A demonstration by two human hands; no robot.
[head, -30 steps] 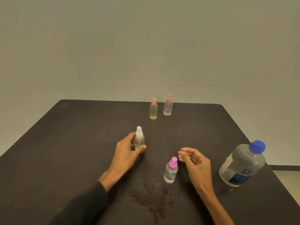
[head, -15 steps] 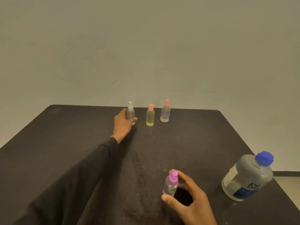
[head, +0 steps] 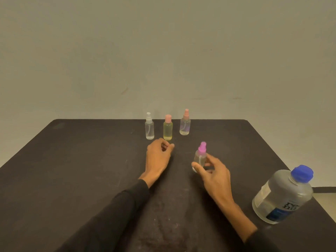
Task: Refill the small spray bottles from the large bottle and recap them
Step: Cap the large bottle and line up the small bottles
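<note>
Three small spray bottles stand in a row at the table's far edge: a clear one with a white cap, a yellow one with a pink cap and a clear one with a pink sprayer. My right hand grips a fourth small bottle with a magenta cap, upright, mid-table. My left hand rests just in front of the row, fingers loosely curled, holding nothing. The large clear bottle with a blue cap stands at the right, capped.
The dark table has a worn, stained patch near its front centre. Its right edge runs close behind the large bottle. A plain wall rises behind the far edge.
My left hand has let go of the white-capped bottle at the row and drawn back toward me. My right hand has carried the magenta-capped bottle forward, toward the row.
</note>
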